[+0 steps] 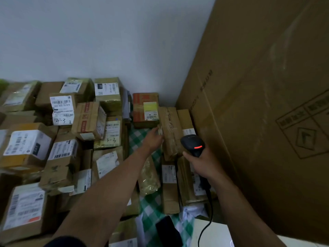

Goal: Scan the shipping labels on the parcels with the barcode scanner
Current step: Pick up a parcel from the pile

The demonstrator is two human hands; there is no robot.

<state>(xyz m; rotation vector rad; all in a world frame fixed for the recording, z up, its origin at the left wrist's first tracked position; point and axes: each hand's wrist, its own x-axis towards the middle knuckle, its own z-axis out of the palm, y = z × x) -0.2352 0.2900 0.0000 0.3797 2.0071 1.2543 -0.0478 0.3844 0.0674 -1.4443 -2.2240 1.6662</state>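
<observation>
My right hand (200,162) grips a black barcode scanner (193,144) with a red light lit on its top; its cable (207,216) hangs down toward me. The scanner head sits over a long, tape-wrapped brown parcel (170,132) standing on its edge. My left hand (154,139) reaches forward and holds that parcel's left side, fingers on a small white label. Beside it to the right lies a flat brown parcel (186,122) with a white label. A red-and-brown parcel (145,109) with a yellow-white label lies behind.
Several labelled cardboard parcels (62,152) are piled on the left. A huge cardboard box (267,104) walls off the right side. A green checked cloth (153,204) covers the surface between parcels. A white wall (106,41) stands behind. A dark object (168,232) lies near me.
</observation>
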